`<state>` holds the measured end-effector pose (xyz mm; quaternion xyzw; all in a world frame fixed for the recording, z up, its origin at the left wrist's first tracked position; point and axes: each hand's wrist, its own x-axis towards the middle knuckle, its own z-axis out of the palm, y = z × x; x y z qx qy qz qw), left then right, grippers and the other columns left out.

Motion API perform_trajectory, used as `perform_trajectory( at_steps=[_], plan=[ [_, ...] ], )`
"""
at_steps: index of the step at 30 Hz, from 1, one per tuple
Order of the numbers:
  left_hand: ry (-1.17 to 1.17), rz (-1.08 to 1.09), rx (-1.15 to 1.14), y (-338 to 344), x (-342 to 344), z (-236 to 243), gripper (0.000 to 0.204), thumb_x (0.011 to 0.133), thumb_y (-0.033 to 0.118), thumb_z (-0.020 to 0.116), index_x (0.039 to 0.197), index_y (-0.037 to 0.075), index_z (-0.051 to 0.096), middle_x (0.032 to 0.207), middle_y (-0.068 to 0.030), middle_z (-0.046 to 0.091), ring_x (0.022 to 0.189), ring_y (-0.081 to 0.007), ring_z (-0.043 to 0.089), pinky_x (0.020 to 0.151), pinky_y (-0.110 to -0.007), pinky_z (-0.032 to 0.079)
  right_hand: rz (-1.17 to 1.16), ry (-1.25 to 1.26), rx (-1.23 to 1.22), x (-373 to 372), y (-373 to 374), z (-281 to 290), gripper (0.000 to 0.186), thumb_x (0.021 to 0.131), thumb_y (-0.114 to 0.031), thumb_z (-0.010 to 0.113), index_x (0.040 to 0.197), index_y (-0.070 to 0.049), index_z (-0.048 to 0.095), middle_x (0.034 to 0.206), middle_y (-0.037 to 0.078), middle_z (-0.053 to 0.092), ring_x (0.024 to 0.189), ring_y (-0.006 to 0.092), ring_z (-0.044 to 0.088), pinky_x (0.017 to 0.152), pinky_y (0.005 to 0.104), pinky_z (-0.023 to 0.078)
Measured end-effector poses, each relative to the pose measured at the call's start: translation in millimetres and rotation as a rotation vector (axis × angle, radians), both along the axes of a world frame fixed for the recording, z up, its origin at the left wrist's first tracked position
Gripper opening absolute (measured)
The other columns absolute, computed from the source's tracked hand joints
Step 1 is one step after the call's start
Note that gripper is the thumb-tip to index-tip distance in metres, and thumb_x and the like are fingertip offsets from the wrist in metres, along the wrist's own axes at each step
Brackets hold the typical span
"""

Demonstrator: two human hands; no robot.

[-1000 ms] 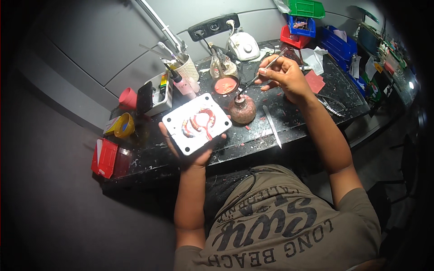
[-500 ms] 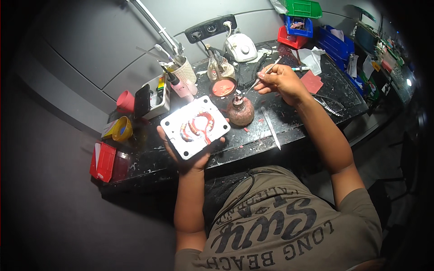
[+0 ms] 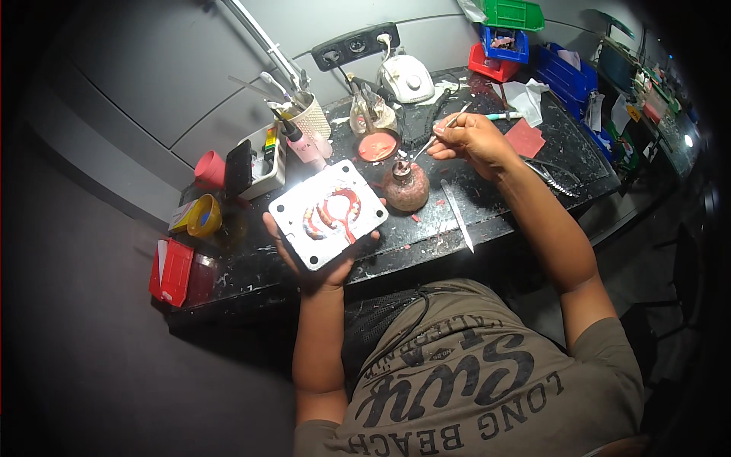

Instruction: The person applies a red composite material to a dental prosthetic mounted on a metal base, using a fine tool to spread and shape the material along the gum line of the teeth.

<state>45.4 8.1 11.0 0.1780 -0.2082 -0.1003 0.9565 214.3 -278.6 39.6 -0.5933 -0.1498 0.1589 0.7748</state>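
My left hand supports a square white dental flask half from beneath, its fingers curled round the edges. Red wax in a curved shape, with teeth set along it, lies in the white filling. Between the fingertips of my right hand is a thin metal wax spatula, slanting down to the left. Its tip is at the neck of a round, wax-spattered burner; whether they touch I cannot tell, nor can I make out a flame. A flat knife lies to the right of the burner.
Behind the burner sits a round dish of pink wax. A pink bottle, a white tool cup and a white box stand at left. Pink wax sheets lie at right, below stacked bins.
My right hand has shifted slightly down and left, bringing the spatula tip closer to the burner's neck. My left hand and the flask half have barely moved.
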Motion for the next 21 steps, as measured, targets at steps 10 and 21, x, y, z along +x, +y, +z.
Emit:
perform_trajectory(
  at_steps=[10, 21],
  plan=[
    [-0.020, 0.104, -0.057, 0, -4, -6, 0.118, 0.088, 0.079, 0.065, 0.166, 0.000, 0.025, 0.163, -0.0314, 0.037, 0.144, -0.0618, 0.039, 0.096, -0.080, 0.048, -0.043, -0.192, 0.056, -10, -2, 9, 0.014, 0.105, -0.010, 0.068, 0.109, 0.003, 0.064, 0.095, 0.017, 0.074, 0.087, 0.0240, 0.079, 0.078, 0.0314, 0.067],
    [-0.069, 0.493, 0.146, -19, -11, 1, 0.118, 0.088, 0.075, 0.066, 0.168, 0.002, 0.019, 0.161, -0.0250, 0.041, 0.136, -0.0496, 0.055, 0.082, -0.074, 0.061, -0.094, -0.345, 0.100, -20, -1, 10, 0.015, 0.104, -0.010, 0.071, 0.111, 0.002, 0.066, 0.093, 0.013, 0.074, 0.082, 0.0212, 0.078, 0.072, 0.0315, 0.067]
  ],
)
